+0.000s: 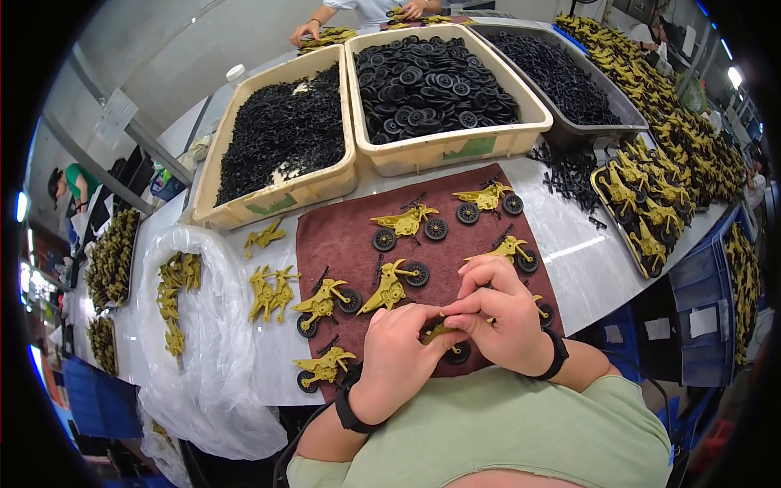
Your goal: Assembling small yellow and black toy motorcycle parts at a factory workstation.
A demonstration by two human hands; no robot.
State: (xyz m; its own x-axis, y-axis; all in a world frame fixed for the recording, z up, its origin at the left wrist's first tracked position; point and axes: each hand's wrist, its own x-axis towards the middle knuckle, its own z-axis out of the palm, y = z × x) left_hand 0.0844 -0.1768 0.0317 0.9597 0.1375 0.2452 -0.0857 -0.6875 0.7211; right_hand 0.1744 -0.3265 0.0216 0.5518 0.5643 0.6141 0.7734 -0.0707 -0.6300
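Note:
Low over the dark red cloth (342, 224), both my hands meet around a small yellow toy motorcycle (434, 333), mostly hidden by my fingers. My left hand (395, 348) is closed on it from the left. Fingers and thumb of my right hand (508, 315) pinch at its upper side, and a black wheel shows below them. Nearest my left hand lie a toy motorcycle (327, 366) with one visible wheel and a toy motorcycle (387, 289) with a front wheel. Another motorcycle (509, 247) lies just beyond my right hand, partly covered.
Beyond the cloth stand a cream bin of small black parts (351, 175), a cream bin of black wheels (540, 138) and a grey bin (626, 126). Left are loose yellow bodies (272, 293) and a clear plastic bag (220, 366). A full tray (651, 272) stands right. Another person's hand (305, 32) works opposite.

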